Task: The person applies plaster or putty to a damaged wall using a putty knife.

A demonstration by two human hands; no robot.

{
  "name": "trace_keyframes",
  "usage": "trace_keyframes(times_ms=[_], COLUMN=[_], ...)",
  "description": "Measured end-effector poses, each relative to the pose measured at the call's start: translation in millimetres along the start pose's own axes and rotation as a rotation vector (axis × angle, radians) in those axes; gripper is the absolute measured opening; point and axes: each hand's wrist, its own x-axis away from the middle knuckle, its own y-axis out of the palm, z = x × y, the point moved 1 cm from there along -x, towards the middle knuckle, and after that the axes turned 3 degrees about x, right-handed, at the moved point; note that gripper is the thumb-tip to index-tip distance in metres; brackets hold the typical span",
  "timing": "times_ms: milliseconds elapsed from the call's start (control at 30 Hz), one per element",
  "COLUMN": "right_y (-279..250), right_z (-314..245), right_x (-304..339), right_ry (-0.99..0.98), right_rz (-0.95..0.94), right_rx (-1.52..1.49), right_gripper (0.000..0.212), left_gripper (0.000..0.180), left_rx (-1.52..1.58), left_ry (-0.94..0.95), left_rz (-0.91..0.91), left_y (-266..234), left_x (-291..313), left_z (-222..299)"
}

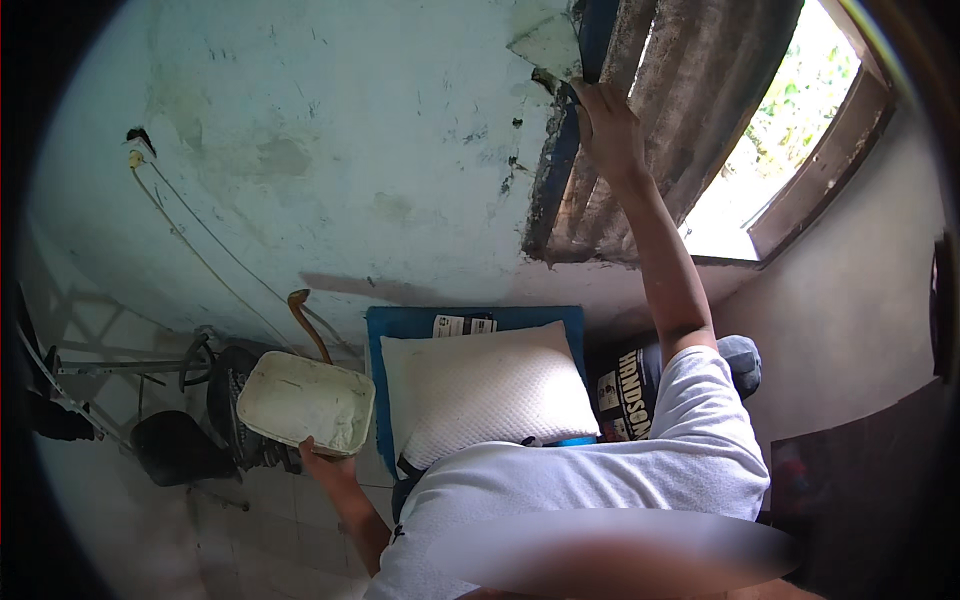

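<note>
My left hand grips the near edge of a shallow, off-white rectangular tub. Some pale material smears or lies inside its right part. Up at the wall, my right hand is raised to the dark edge of the window frame. Its fingers are closed there; what they hold, if anything, is too small to make out. Just beyond the fingertips, a pale triangular patch or piece shows against the wall; I cannot tell which. The pale green wall has chipped, stained spots.
A white textured pillow lies on a blue padded piece before me. Dark printed fabric sits to its right. Brown slatted shutter stands by the bright opening. Left are a curved wooden handle, a dark chair and wall cables.
</note>
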Motion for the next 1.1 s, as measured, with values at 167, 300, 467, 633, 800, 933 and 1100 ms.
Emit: trace_keyframes(times_ms=[167,300,467,633,800,933,1100], right_y=[11,3,-10,-5,15,8,-7], right_z=[-7,-21,-30,-30,-38,-55,-51], right_x=[23,38,24,-1,26,46,28], right_ry=[0.033,0.063,0.074,0.057,0.082,0.098,0.049], right_rz=[-0.029,-0.054,0.031,0.092,0.007,-0.034,0.071], right_rx=[0.013,-0.078,-0.083,-0.049,-0.072,-0.119,-0.142], right_gripper=[0.03,0.029,0.03,0.029,0.028,0.028,0.029], left_gripper=[0.067,0.067,0.07,0.071,0.075,0.076,0.076], left_rx=[0.012,-0.017,0.006,-0.005,0.038,-0.004,0.006], left_ry=[-0.028,-0.022,-0.039,-0.058,-0.114,-0.069,-0.094], left_rz=[0.042,0.093,0.019,0.054,-0.006,-0.018,0.026], left_y=[27,26,10,26,33,16,14], left_x=[16,13,-5,-1,6,-4,-6], left_z=[2,3,-5,-10,-12,-13,-14])
